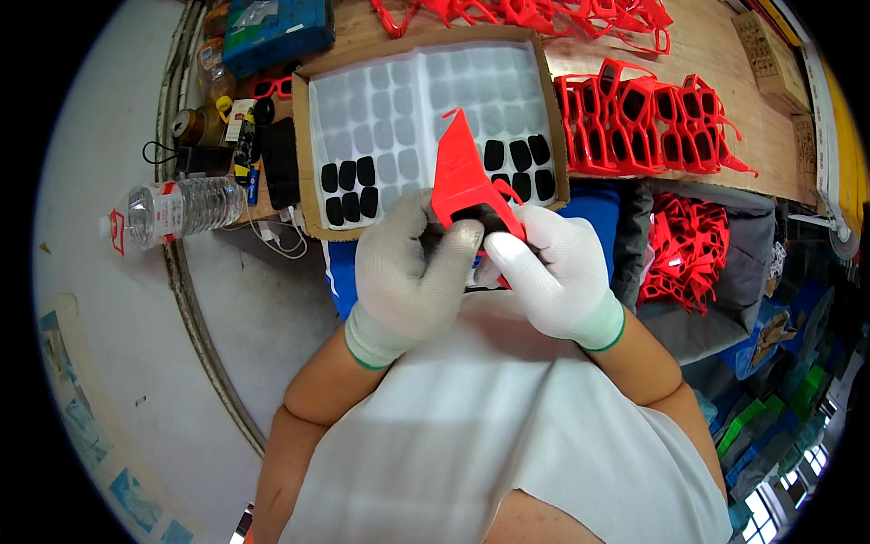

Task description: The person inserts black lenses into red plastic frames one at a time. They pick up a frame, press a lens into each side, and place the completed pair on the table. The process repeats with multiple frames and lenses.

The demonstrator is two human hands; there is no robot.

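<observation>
In front of my chest, both gloved hands hold a pair of red sunglasses (460, 172), tilted so one temple arm points up and away. My left hand (399, 276) grips its left side, thumb against the front near a dark lens (489, 219). My right hand (560, 272) closes on the other side, its thumb meeting the lower rim. Fingers hide much of the front. Just beyond lies a shallow cardboard box (304, 172) lined with white layered sheets. Black lenses sit in it, several at the near left (349, 192) and several at the right (519, 154).
Rows of red sunglasses (625, 127) stand right of the box, with more red frames (580, 14) behind. A grey-lined bin (739, 272) at right holds a heap of red frames (684, 249). At left are a clear bottle (204, 207), a phone (279, 163) and a blue case (281, 41).
</observation>
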